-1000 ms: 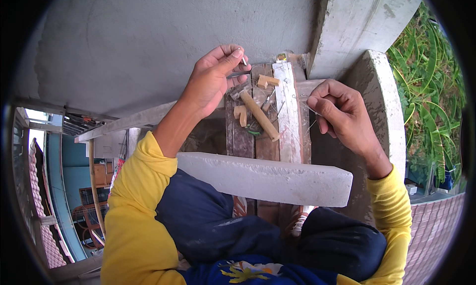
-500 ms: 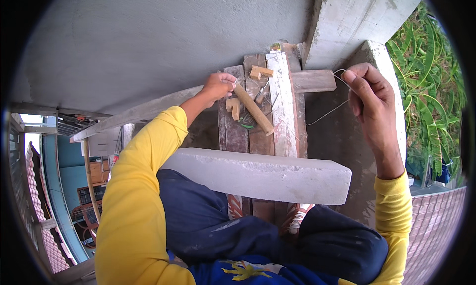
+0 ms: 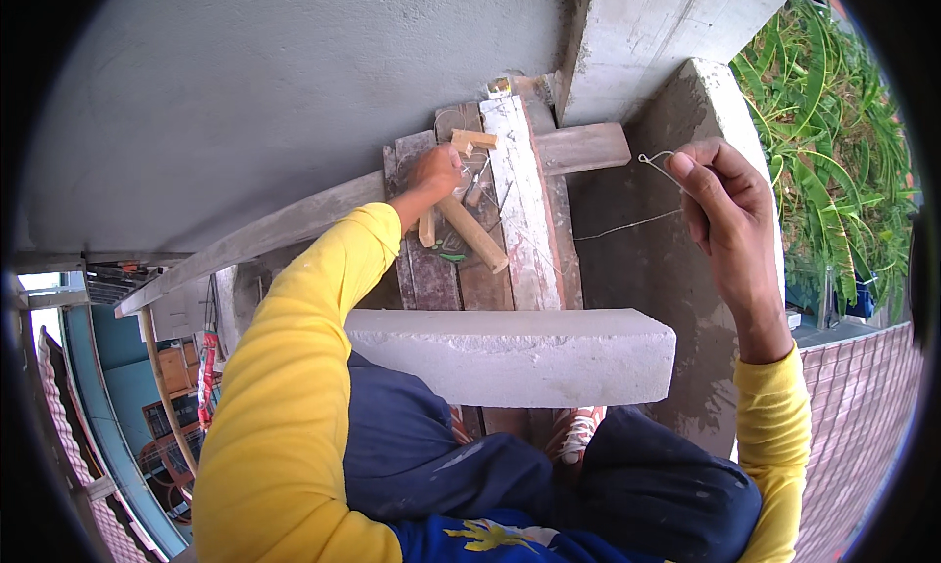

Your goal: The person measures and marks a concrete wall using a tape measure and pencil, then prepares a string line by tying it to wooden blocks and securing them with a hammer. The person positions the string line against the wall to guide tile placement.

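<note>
My left hand point(image 3: 434, 174) is down among small tools on weathered planks point(image 3: 529, 257), its fingers closed at the head end of a wooden-handled hammer point(image 3: 476, 236); what they hold is hidden. Just above it lies an L-shaped wooden block point(image 3: 472, 138), with a second block point(image 3: 426, 228) below, partly covered. Thin tools point(image 3: 479, 183) and a small green object point(image 3: 451, 257) lie beside the hammer. At the right, my right hand point(image 3: 725, 205) is raised, pinching a thin pale wire point(image 3: 653, 161) with a small looped end. A thin strand trails leftward below it toward the planks.
A pale concrete block point(image 3: 510, 357) lies crosswise before my knees and feet. A grey wall point(image 3: 294, 63) and column point(image 3: 667, 24) stand ahead. A long beam point(image 3: 255, 232) runs left. A concrete side wall point(image 3: 745, 132) borders plants point(image 3: 823, 171) on the right; a lower area lies far left.
My left hand has dropped from raised in front of the wall down onto the tools by the hammer. My right hand has moved slightly right and up with the wire, whose loop now shows clearly.
</note>
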The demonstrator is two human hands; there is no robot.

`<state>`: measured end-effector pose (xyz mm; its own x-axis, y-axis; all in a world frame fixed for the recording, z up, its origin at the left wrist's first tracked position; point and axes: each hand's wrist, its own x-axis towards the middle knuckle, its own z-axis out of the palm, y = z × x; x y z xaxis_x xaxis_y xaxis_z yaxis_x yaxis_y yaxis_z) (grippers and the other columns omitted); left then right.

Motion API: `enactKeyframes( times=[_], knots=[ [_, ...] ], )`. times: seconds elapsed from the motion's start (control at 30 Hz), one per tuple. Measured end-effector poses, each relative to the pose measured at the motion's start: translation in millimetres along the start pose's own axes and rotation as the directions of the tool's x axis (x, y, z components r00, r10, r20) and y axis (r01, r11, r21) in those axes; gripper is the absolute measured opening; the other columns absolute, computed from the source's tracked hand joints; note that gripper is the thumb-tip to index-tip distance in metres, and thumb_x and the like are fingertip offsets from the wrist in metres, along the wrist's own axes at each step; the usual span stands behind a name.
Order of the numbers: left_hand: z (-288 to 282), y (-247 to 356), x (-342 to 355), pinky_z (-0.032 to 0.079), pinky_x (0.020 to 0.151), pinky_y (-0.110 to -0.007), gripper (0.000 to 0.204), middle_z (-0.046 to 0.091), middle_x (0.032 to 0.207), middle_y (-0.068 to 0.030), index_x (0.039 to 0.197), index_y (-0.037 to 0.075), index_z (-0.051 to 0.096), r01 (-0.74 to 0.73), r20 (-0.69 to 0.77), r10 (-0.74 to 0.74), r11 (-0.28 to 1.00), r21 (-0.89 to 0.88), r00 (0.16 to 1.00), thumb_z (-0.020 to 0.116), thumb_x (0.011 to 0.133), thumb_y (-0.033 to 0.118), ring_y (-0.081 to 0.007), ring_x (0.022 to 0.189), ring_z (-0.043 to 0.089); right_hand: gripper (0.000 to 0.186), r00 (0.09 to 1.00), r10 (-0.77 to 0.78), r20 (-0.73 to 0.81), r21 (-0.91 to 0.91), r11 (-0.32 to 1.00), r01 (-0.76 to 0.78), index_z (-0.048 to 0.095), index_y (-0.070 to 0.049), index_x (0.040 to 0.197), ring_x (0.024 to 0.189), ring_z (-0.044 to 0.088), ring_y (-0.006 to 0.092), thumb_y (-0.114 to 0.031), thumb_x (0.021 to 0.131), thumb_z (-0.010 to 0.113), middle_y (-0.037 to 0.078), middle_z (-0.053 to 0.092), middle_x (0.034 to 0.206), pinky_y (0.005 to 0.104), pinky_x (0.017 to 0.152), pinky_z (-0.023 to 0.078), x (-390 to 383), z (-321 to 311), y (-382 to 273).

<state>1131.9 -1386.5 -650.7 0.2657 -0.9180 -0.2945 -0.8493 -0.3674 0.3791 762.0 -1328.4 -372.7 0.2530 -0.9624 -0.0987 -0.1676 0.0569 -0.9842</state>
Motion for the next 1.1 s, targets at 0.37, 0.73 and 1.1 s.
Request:
enactKeyframes(
  times=[0.37,0.73,1.1],
  knots=[
    [-112.9,110.8,-68.9,0.050,0.079,-0.027,0.031,0.074,0.105,-0.0079,0.121,0.003,0.065,-0.054,0.213,0.356,0.611,-0.790,0.910,0.063,0.104,0.030,-0.0132,0.096,0.068,0.020,0.988,0.028,0.154,-0.078,0.997,-0.017,0.071,-0.005,0.101,0.055,0.046,0.0012,-0.024,0.102,0.070,-0.008,0.053,0.064,0.0203,0.050,0.035,7.3,4.7,27.0],
    [-134.5,177.9,-159.2,0.050,0.073,-0.024,0.045,0.075,0.103,-0.0051,0.117,0.003,0.073,-0.055,0.325,0.629,0.507,-0.860,0.706,0.078,0.095,0.042,-0.0103,0.094,0.068,0.021,0.983,-0.022,0.181,-0.065,0.997,0.035,0.073,-0.004,0.108,0.060,0.049,0.0016,-0.024,0.104,0.067,-0.006,0.060,0.074,0.0209,0.052,0.041,-2.4,16.4,24.1],
    [-131.1,160.7,-159.7,0.048,0.084,-0.028,0.017,0.070,0.105,-0.0004,0.106,0.012,0.070,0.112,0.280,0.574,0.310,-0.944,0.770,0.068,0.103,0.029,-0.0102,0.102,0.064,0.025,0.983,-0.021,0.184,-0.110,0.993,0.042,0.071,-0.002,0.114,0.064,0.046,0.0014,-0.024,0.103,0.069,-0.006,0.056,0.071,0.0217,0.056,0.036,-5.7,14.1,18.0]
  ],
)
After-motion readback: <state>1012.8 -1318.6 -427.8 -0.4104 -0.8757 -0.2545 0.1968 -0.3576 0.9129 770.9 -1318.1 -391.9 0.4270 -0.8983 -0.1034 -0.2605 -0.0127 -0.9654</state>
